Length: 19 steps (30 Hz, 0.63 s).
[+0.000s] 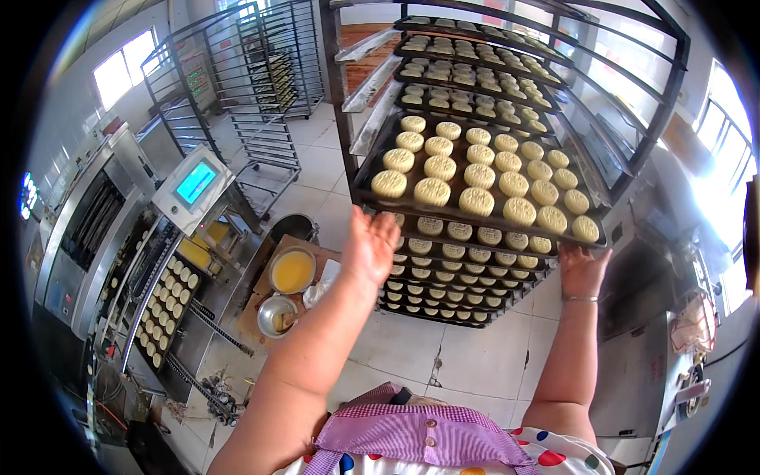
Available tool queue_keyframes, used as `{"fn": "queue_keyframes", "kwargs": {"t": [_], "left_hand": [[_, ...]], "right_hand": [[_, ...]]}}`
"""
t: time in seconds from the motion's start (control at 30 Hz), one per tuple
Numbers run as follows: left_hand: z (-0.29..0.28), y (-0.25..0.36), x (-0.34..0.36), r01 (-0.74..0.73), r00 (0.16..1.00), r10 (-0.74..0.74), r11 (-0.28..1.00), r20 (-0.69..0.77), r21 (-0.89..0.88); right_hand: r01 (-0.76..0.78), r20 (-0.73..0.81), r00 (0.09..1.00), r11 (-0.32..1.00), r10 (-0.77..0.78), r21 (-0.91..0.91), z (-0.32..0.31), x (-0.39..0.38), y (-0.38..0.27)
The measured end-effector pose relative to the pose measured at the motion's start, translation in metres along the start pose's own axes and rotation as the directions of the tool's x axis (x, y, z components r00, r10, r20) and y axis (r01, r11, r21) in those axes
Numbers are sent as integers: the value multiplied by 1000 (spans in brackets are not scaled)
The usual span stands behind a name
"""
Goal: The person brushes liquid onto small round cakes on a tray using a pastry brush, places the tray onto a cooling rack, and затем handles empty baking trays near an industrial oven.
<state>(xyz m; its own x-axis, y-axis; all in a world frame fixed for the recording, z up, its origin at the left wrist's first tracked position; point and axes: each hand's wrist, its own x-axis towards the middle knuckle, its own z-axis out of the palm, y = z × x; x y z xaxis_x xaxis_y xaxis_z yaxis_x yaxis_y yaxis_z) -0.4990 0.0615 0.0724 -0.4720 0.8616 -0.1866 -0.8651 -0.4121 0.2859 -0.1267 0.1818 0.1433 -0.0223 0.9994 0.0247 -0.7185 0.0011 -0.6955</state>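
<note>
A dark baking tray (483, 215) bearing rows of round, pale, pattern-stamped pastries (478, 176) sits partly out of a tall metal rack (659, 111), its front edge toward me. At its left front corner is my left hand (370, 247), palm turned up and fingers spread; it holds nothing, and whether it touches the rim I cannot tell. My right hand (583, 273) is at the right front corner, gripping the tray from below, with its fingertips partly hidden under the edge. Several more trays of the same pastries fill the levels above and below.
To the left stands a machine with a lit blue screen (196, 184) and another pastry tray (168, 305). A bowl of yellow liquid (292, 271) and a metal bowl (277, 316) rest on a board. Other racks (265, 67) stand behind; a steel cabinet (633, 380) is at the right.
</note>
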Motion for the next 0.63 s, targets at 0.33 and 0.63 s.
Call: {"fn": "queue_keyframes", "kwargs": {"t": [0.33,0.63], "left_hand": [[-227,-5,-64,370,917,-357,592,-179,716],[-394,-8,-130,142,957,-252,-14,-141,990]], "right_hand": [[-177,-30,949,452,314,-874,-89,-91,180],[60,25,731,-28,682,-998,-240,-205,289]]}}
